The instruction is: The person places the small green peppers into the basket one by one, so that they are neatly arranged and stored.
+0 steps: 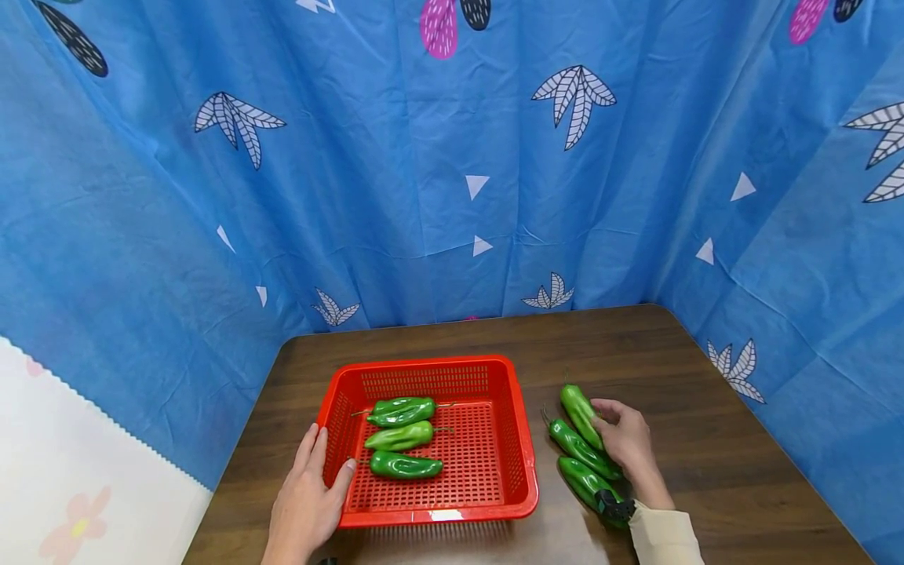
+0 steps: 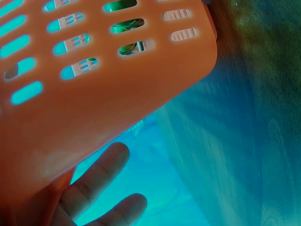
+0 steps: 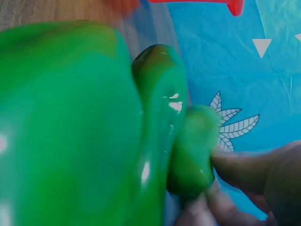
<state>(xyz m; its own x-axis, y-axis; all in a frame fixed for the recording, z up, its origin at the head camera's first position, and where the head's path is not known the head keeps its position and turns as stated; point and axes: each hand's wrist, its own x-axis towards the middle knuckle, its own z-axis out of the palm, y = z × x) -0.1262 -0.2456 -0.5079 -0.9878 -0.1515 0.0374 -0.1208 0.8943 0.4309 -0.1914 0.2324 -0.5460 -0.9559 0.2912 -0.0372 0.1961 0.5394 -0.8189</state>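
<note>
Nearest, a pale sleeve (image 1: pixel 665 537) comes in right of the red basket (image 1: pixel 395 518), and the left hand (image 1: pixel 304 502) holds the basket's left rim, thumb over the inner side, fingers outside. Right of the basket, the nearest pepper (image 1: pixel 585 484) and the middle pepper (image 1: pixel 582 450) lie side by side; the right hand (image 1: pixel 628 439) pinches the farthest, lighter pepper (image 1: pixel 581 414), and whether that one is off the table I cannot tell. Toward the basket's left lie a dark pepper (image 1: pixel 406 465), a pale green pepper (image 1: pixel 399 436), then a glossy bundle (image 1: pixel 402 412), perhaps two overlapping peppers. By that count, the work looks about half done, three peppers remaining outside. Bare floor shows toward the basket's right; a strip of wooden table (image 1: pixel 540 384) separates its right rim from the loose peppers. Past its far rim come the table's edge and blue curtain (image 1: pixel 424 196).
</note>
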